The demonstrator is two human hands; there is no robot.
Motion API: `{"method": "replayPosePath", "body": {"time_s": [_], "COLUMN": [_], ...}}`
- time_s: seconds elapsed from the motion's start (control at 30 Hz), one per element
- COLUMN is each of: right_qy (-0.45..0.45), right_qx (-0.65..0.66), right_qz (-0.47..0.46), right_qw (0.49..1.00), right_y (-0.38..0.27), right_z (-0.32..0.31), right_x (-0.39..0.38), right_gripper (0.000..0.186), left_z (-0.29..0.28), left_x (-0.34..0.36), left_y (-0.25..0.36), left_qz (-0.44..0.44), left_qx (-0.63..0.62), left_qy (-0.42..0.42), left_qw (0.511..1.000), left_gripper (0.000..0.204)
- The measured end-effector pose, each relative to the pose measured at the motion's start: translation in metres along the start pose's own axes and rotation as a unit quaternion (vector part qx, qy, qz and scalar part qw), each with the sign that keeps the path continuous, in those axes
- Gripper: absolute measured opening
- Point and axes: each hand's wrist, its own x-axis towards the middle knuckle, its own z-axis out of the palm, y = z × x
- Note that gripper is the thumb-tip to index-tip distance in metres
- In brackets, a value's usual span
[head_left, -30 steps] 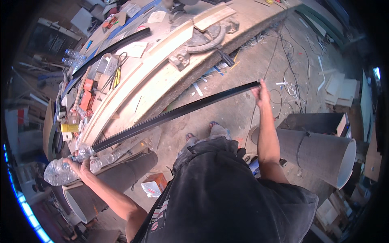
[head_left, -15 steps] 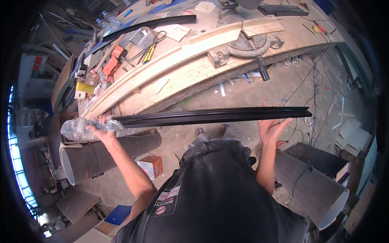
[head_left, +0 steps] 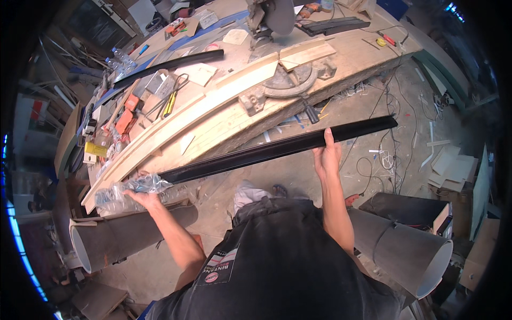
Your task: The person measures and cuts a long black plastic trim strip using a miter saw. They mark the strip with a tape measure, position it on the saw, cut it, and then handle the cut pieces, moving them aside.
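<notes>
A long black profile strip (head_left: 240,156) stretches across in front of me, its right end raised higher in the view than its left. Crumpled clear plastic wrap (head_left: 109,197) covers the left end. My left hand (head_left: 144,198) is closed around that wrapped end, thumb on the near side and fingertips beyond. Toward the other end, my right hand (head_left: 327,157) grips the strip from below, thumb over its face and the other fingers mostly hidden behind it. Just past the strip lies the workbench (head_left: 213,127), with a miter saw (head_left: 290,82) on it.
Long pale wood strips (head_left: 213,96) rest across the saw base. Orange tools (head_left: 128,114), yellow-handled pliers (head_left: 169,104) and another black strip (head_left: 170,68) lie on the bench. Big tubes stand at left (head_left: 133,237) and right (head_left: 394,245). Cables (head_left: 392,160) and board offcuts (head_left: 453,170) are on the floor.
The strip has tilted, its right end rising and its left end dropping. My right hand has gone from spread fingers under it to a grip with the thumb over it. My view has shifted.
</notes>
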Motion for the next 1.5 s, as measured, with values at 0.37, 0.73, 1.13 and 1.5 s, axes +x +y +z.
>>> {"method": "replayPosePath", "body": {"time_s": [0.37,0.73,1.13,1.5], "right_qy": [0.009,0.175,0.217,0.2], "right_qx": [-0.027,-0.249,-0.352,-0.374], "right_qz": [-0.015,0.058,0.034,0.075], "right_qw": [0.999,0.951,0.91,0.903], "right_y": [-0.004,-0.026,-0.044,-0.055], "right_z": [0.047,0.038,0.035,0.016], "right_x": [0.249,0.415,0.498,0.512], "right_gripper": [0.038,0.027,0.028,0.027], "left_z": [0.001,0.012,0.07,0.067], "left_x": [0.076,0.088,0.07,0.061], "left_y": [-0.048,-0.12,-0.153,-0.166], "left_qz": [-0.045,-0.143,-0.151,-0.168], "left_qx": [0.122,0.265,0.364,0.441], "left_qy": [0.167,0.237,0.247,0.22], "left_qw": [0.977,0.924,0.885,0.854], "left_gripper": [0.053,0.037,0.011,0.02]}}
